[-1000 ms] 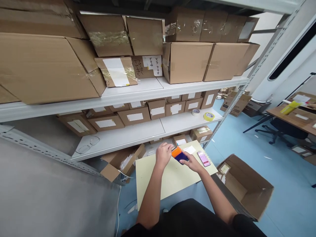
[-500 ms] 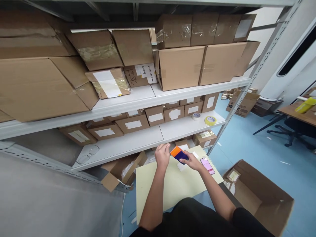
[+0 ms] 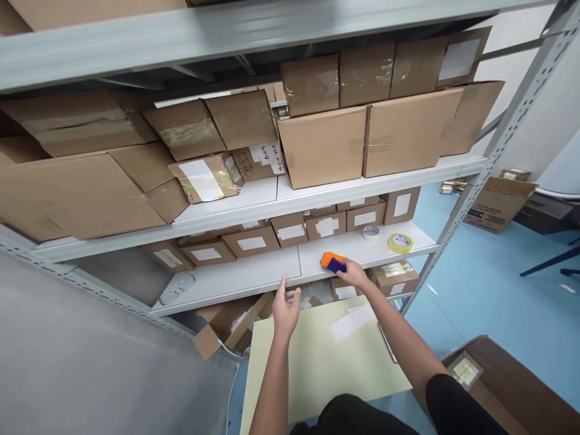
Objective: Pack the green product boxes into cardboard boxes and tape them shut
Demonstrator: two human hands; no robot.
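My right hand (image 3: 352,273) is closed on a small orange and dark blue box (image 3: 333,262), held at the front part of the middle shelf (image 3: 254,272). To its left, my left hand (image 3: 286,307) holds nothing, its fingers apart, just in front of the shelf edge. Below both hands lies a pale yellow board (image 3: 317,362) with white paper strips (image 3: 351,321) on it. A phone (image 3: 388,343) is partly hidden by my right forearm.
A white tape roll (image 3: 370,233) and a yellow tape roll (image 3: 400,243) lie on the middle shelf, with glasses (image 3: 177,288) at its left end. Labelled cartons (image 3: 251,243) line the back. Large cartons (image 3: 324,147) fill the shelf above. An open carton (image 3: 507,386) stands at lower right.
My right hand has carried the orange and blue box forward from above the board to the middle shelf. My left hand has come away from the box. The view has shifted.
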